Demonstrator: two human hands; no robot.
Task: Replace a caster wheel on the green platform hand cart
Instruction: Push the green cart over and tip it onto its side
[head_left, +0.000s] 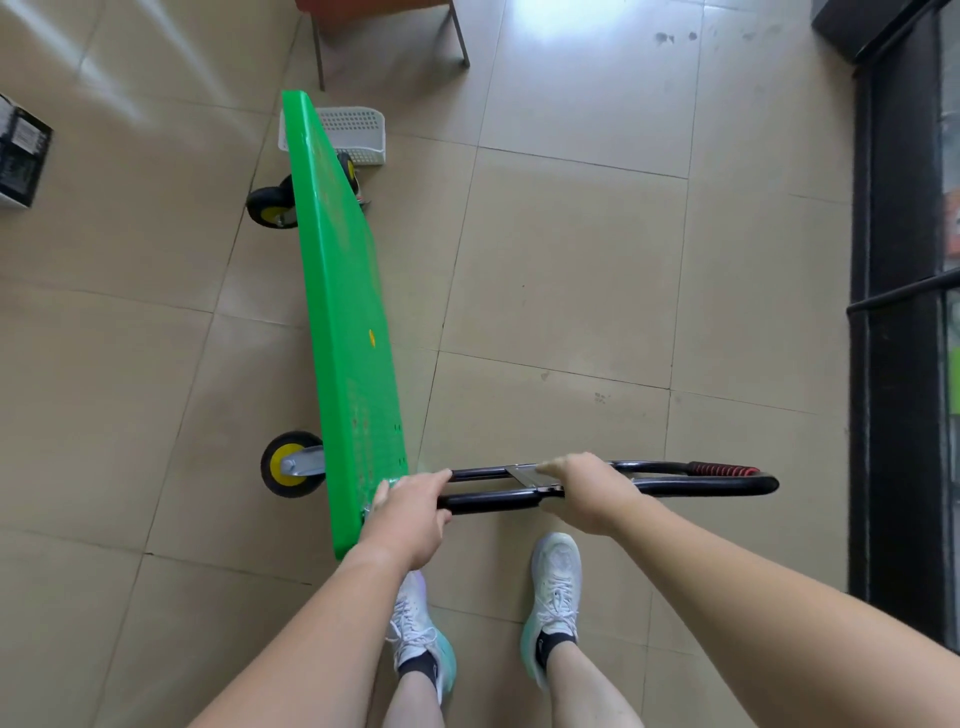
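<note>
Cart is being held on edge on the floor, casters facing left, handle being gripped by curled fingers of left hand and right hand; caster removal is seemingly not yet being started.

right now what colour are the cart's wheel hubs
The wheel hubs are yellow, clearest in the head view.

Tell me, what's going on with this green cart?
A person stands over the green cart, which is tipped on its long edge on the tiled floor, casters facing their left. Both hands grip the black handle: the left hand close to the cart, the right hand at the metal bracket.
</note>
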